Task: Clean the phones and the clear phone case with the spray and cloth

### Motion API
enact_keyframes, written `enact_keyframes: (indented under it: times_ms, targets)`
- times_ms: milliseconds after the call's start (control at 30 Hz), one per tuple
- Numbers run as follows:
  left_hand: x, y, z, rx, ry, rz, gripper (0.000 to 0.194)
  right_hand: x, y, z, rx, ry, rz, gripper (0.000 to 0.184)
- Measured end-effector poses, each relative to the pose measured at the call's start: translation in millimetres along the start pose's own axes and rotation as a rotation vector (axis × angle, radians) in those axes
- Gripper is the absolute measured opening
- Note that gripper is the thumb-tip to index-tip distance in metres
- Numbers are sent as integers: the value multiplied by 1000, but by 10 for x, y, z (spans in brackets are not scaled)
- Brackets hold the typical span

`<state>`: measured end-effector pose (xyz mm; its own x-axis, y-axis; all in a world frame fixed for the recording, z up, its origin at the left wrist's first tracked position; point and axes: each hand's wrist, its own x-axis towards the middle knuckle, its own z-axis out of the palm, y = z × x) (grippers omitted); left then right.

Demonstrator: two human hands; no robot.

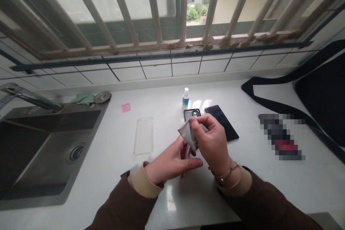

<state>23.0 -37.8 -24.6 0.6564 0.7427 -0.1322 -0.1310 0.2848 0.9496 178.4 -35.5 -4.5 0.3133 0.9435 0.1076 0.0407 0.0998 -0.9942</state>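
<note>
My right hand (212, 138) pinches a small grey cloth (188, 133) between thumb and fingers. Just below it, my left hand (172, 160) has its fingers curled round a thin, pinkish flat object (187, 152), seen nearly edge-on and mostly hidden by the hands and cloth; its kind is unclear. The left thumb sticks out to the right. The cloth hangs over the upper end of that object. Behind the hands lies a black-rimmed phone case (192, 112), partly covered. A dark tablet or phone (222, 122) lies right of it, next to my right hand.
A small white bottle (185, 97) stands behind the phone case. To the left lie a clear phone case (143, 136) and pink sticky notes (125, 107). A sink (88, 147) with a faucet (35, 99) is at far left. A black strap (280, 106) lies at right.
</note>
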Motion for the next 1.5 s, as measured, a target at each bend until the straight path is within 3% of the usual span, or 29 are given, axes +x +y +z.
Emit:
enact_keyframes:
  times_ms: [133,300,467,567,633,800,933,1033,1167,1267,1400,1500]
  targets:
    - [-10,49,-49,62,-60,-34,41,86,57,-13,81,-51,152,41]
    - [-59,95,-113,10,-80,-79,51,180,95,-14,165,-80,355,46]
    - [-90,107,-54,-279,-66,-162,75,232,202,-33,191,-136,397,45]
    - [-79,160,2,-435,-45,-147,73,260,259,-37,202,-117,401,45]
    - [-68,207,16,-509,30,-131,69,273,264,-19,274,-89,388,46]
    - [-13,321,-37,-650,313,-85,60,264,185,31,666,-18,229,44]
    - [51,382,-122,-771,527,-18,74,217,135,2,712,-265,118,40]
    - [82,390,-159,-827,652,68,75,155,135,-12,527,-448,-122,29]
    - [87,311,-145,-825,665,203,73,22,161,20,83,-470,-525,10]
    - [82,197,-100,-842,688,243,59,-101,190,58,-51,-452,-752,10]
    - [72,120,-12,-918,658,205,52,-200,203,88,-206,-415,-910,14]
    - [61,168,29,-983,574,132,55,-193,193,83,-277,-303,-922,12]
